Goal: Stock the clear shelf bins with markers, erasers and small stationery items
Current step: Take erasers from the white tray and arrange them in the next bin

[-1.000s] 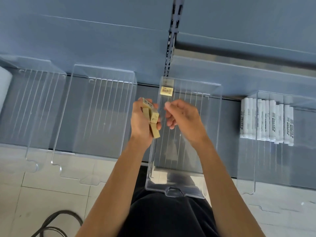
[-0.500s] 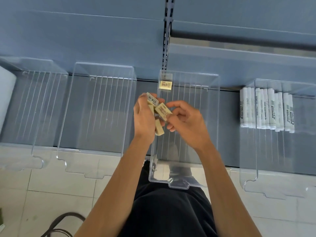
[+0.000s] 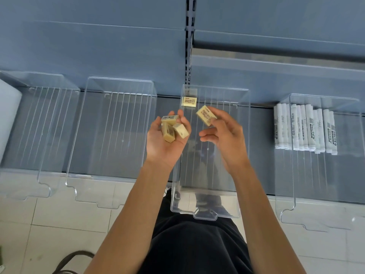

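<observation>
Change from half a second ago: left hand [image 3: 166,141] and right hand [image 3: 225,135] now apart, formerly together over one small beige rectangular eraser [image 3: 206,115]. That eraser now pinched between right thumb and fingers [image 3: 221,118], tilted, held above the rear half of the middle clear plastic shelf bin [image 3: 205,213]. Left fingers curled loosely round three beige erasers [image 3: 171,129] piled in the upturned palm, just left of the bin's wall. Single beige eraser [image 3: 189,101] unchanged, flat in the bin's rear left corner. White markers [image 3: 304,131] side by side in the right clear bin [image 3: 292,194].

Print on all erasers too blurred to read. Right clear bin, far-left clear bin [image 3: 29,194] and dark cable [image 3: 75,258] cut off by frame edges.
</observation>
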